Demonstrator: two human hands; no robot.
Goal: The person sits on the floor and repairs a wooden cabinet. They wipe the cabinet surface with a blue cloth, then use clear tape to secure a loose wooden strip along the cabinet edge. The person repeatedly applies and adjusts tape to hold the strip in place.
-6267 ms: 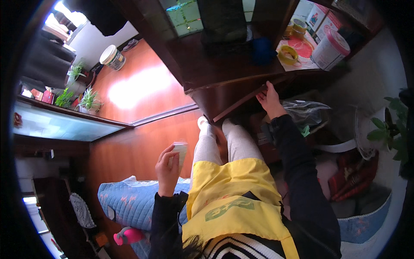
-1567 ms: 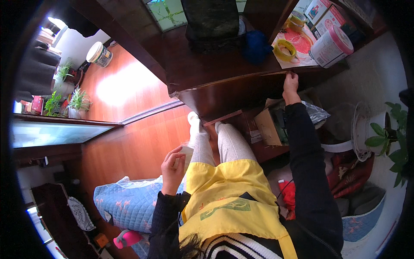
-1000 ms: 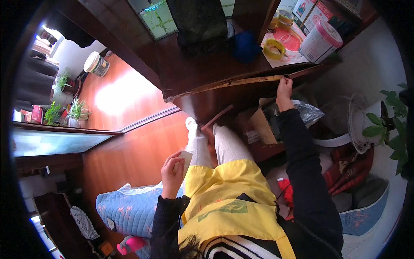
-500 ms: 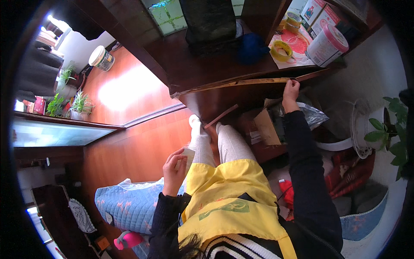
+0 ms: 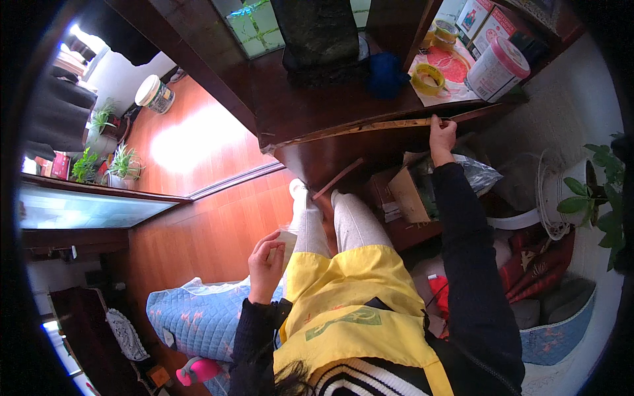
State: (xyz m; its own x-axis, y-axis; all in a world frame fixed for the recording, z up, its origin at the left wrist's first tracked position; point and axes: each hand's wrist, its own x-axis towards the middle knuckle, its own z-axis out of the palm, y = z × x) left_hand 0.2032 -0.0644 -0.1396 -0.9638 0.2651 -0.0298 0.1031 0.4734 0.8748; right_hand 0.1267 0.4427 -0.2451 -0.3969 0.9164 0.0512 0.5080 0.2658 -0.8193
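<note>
My right hand [image 5: 442, 138] reaches forward to the front edge of a dark brown cabinet top [image 5: 317, 122]. Its fingers close on that edge, where a strip of bare, lighter wood [image 5: 370, 125] shows under the lifted dark surface. Lower on the left, my left hand [image 5: 266, 264] hovers above the floor beside my leg, fingers curled together. A faint see-through scrap [image 5: 288, 231] shows by its fingertips; whether the hand holds it is unclear. A thin brown strip [image 5: 338, 178] leans at a slant below the cabinet edge, near my knees.
On the cabinet stand tape rolls [image 5: 429, 79], a white tub with a pink lid [image 5: 498, 69] and a blue bundle [image 5: 387, 74]. Under its right side sits an open cardboard box [image 5: 411, 191]. A potted plant [image 5: 584, 198] stands right; a blue quilted cover [image 5: 195, 313] lies left.
My right hand has slid a little to the left along the cabinet edge, and one finger has straightened onto the top of it. My left hand has barely moved.
</note>
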